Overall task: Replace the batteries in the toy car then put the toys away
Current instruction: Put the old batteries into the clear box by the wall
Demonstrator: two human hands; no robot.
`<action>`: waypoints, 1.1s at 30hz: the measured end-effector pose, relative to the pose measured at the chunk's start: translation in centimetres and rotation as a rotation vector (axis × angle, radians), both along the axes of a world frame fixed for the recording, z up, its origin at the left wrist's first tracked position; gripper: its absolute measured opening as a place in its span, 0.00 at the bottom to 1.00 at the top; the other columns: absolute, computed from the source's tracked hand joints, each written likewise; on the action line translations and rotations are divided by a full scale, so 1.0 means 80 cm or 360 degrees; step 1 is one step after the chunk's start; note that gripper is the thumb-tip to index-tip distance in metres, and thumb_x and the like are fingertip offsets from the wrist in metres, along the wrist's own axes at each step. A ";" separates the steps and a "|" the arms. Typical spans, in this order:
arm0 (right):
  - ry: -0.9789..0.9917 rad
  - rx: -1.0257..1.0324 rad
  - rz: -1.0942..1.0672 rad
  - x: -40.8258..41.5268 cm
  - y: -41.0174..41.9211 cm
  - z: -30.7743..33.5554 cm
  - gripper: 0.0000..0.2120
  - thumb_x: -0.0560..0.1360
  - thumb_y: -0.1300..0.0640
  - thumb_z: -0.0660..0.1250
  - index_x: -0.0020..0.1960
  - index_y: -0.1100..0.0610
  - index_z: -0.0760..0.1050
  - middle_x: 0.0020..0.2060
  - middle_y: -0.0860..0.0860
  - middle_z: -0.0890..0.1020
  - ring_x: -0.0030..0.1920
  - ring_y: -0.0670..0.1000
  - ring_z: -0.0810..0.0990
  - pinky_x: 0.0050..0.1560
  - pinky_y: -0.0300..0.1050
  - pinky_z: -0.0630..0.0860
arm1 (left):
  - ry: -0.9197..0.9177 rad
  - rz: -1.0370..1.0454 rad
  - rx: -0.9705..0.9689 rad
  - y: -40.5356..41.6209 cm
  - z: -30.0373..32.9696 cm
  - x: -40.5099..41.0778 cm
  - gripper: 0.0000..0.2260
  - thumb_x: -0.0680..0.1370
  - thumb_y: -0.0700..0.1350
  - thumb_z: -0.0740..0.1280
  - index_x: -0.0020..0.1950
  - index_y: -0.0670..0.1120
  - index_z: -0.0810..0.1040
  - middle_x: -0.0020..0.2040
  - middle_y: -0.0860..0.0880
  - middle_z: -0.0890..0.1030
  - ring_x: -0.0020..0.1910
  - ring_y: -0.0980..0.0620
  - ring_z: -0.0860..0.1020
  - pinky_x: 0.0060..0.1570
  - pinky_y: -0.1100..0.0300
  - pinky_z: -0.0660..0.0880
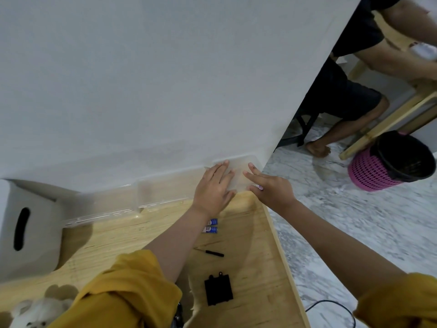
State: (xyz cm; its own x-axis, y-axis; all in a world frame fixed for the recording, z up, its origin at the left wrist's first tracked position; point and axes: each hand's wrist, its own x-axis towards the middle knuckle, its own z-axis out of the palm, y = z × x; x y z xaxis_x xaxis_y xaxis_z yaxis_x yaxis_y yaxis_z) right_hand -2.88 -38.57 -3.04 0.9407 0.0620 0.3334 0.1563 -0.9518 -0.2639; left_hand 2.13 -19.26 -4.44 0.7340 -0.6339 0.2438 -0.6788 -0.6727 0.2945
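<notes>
My left hand (212,188) lies flat, fingers spread, on a small clear plastic box (238,169) at the table's far right corner, against the wall. My right hand (269,188) touches the same box with two fingers stretched out. A small piece with blue-red print, apparently a battery (259,187), is tucked under its thumb. Two blue-labelled batteries (211,226) lie side by side on the wood below my left wrist. Nearer to me are a small black-handled screwdriver (210,253) and a black battery cover (218,290). No toy car is in view.
Longer clear plastic trays (160,192) line the wall. A white storage box with a handle slot (26,228) stands at the left, a white plush toy (35,313) at the bottom left. On the floor right of the table edge (281,252) are a pink basket (378,171) and a seated person (343,95).
</notes>
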 end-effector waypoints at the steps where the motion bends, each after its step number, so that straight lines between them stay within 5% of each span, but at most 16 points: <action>1: 0.0001 -0.0008 0.0004 0.000 -0.001 0.000 0.23 0.60 0.54 0.81 0.53 0.48 0.82 0.55 0.46 0.82 0.25 0.46 0.80 0.21 0.38 0.75 | -0.0006 -0.0006 0.0005 0.000 0.000 0.000 0.23 0.72 0.52 0.70 0.63 0.40 0.76 0.67 0.39 0.74 0.64 0.41 0.72 0.65 0.49 0.70; 6: 0.0120 0.0014 0.0012 -0.001 -0.003 0.004 0.22 0.62 0.54 0.80 0.55 0.47 0.81 0.57 0.45 0.81 0.28 0.47 0.82 0.24 0.41 0.77 | 0.0007 -0.0028 0.0019 0.002 0.002 0.001 0.23 0.73 0.54 0.66 0.62 0.41 0.77 0.66 0.39 0.74 0.64 0.41 0.72 0.63 0.47 0.71; 15: 0.0721 -0.0091 -0.0034 -0.001 -0.006 0.044 0.21 0.76 0.47 0.65 0.68 0.39 0.68 0.69 0.36 0.66 0.53 0.49 0.81 0.46 0.43 0.76 | 0.0155 0.0000 0.0046 -0.003 0.003 -0.002 0.24 0.73 0.54 0.65 0.63 0.41 0.76 0.68 0.40 0.72 0.65 0.39 0.71 0.62 0.42 0.71; 20: 0.0829 0.0050 -0.0077 0.008 -0.011 0.063 0.22 0.73 0.44 0.68 0.66 0.40 0.70 0.66 0.35 0.71 0.56 0.47 0.78 0.48 0.42 0.73 | 0.0257 -0.0023 0.0051 0.002 0.015 -0.003 0.24 0.73 0.53 0.64 0.67 0.44 0.72 0.72 0.43 0.68 0.68 0.42 0.66 0.64 0.42 0.69; 26: 0.0566 0.0290 -0.0162 0.009 -0.016 0.073 0.22 0.67 0.45 0.74 0.60 0.44 0.77 0.62 0.41 0.77 0.50 0.46 0.80 0.45 0.40 0.74 | 0.0309 -0.0008 0.0196 0.010 0.033 -0.007 0.36 0.75 0.45 0.67 0.77 0.46 0.51 0.78 0.46 0.48 0.76 0.47 0.48 0.74 0.45 0.51; 30: 0.0240 0.0495 -0.0239 0.014 -0.018 0.079 0.19 0.63 0.45 0.77 0.51 0.51 0.80 0.43 0.45 0.75 0.37 0.45 0.74 0.32 0.33 0.64 | 0.0029 0.0102 0.0180 0.014 0.041 -0.011 0.47 0.63 0.49 0.77 0.74 0.39 0.56 0.72 0.37 0.61 0.70 0.39 0.62 0.65 0.41 0.68; 33: 0.0068 0.0652 -0.0431 0.028 -0.010 0.085 0.20 0.63 0.46 0.78 0.49 0.54 0.78 0.43 0.46 0.73 0.38 0.45 0.72 0.33 0.37 0.66 | -0.0143 0.0142 0.0176 0.017 0.036 -0.015 0.48 0.57 0.53 0.78 0.70 0.40 0.59 0.67 0.40 0.62 0.65 0.41 0.65 0.62 0.40 0.69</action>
